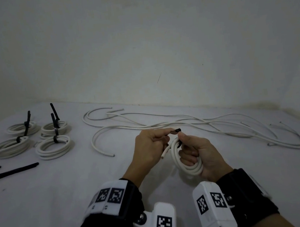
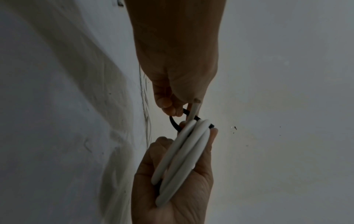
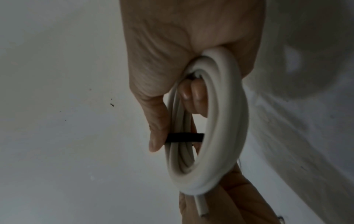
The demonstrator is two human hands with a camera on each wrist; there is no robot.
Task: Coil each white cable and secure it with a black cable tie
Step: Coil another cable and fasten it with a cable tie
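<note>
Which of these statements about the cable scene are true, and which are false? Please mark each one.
1. The right hand holds a coiled white round cable. True.
2. The left hand lies flat on the white table. False: it is raised and pinches the thin black plastic cable tie.
3. Four tied white cable coils lie at the far left of the table. True.
4. No loose cables remain. False: long uncoiled white cables lie beyond the hands.
5. The black tie passes around the coil's strands, as the right wrist view shows. True.
6. Spare black ties lie to the right of the hands. False: they lie at the left edge.
</note>
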